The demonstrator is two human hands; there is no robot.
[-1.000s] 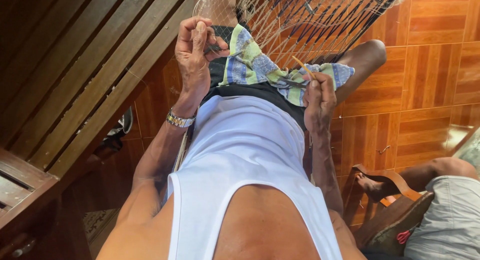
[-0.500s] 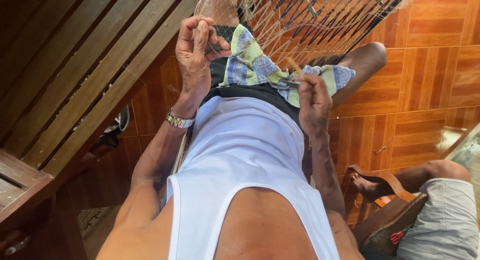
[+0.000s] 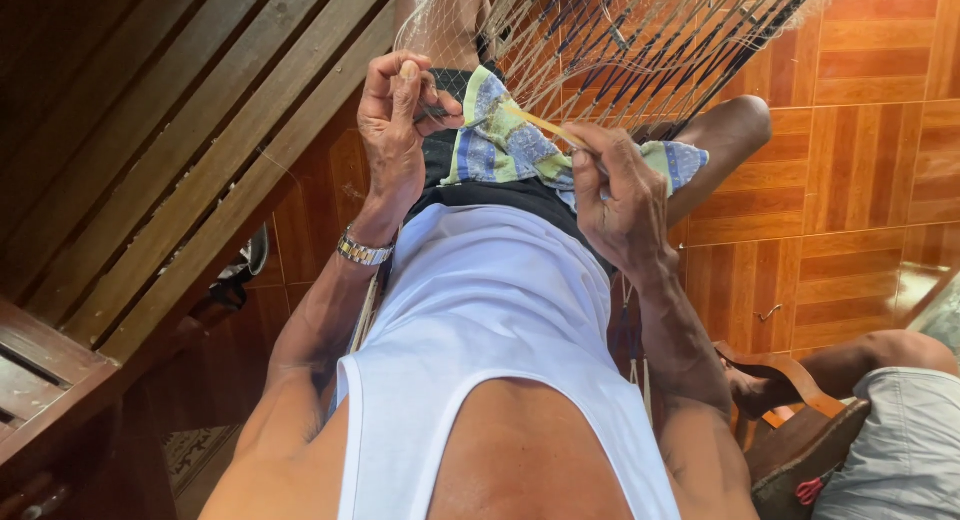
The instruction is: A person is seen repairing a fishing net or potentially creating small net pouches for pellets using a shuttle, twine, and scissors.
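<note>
A pale fishing net [image 3: 640,40] hangs in front of me over my lap. My left hand [image 3: 395,130], with a metal watch [image 3: 362,250] on its wrist, is raised and pinches the net's meshes between thumb and fingers. My right hand [image 3: 620,195] grips a thin yellowish netting needle [image 3: 545,125] that points up and left towards the left hand. Under both hands a blue, green and white checked cloth [image 3: 500,145] lies on my lap. I wear a white sleeveless top [image 3: 480,320].
Dark wooden slats [image 3: 170,140] slope along the left. The floor [image 3: 860,130] is reddish parquet. Another person's bare knee [image 3: 900,355] and grey shorts [image 3: 900,460] show at the bottom right, beside a brown wooden curved piece [image 3: 790,375].
My right hand has lifted off the cloth and the needle now shows, pointing towards the left hand. The left hand keeps its pinch on the net.
</note>
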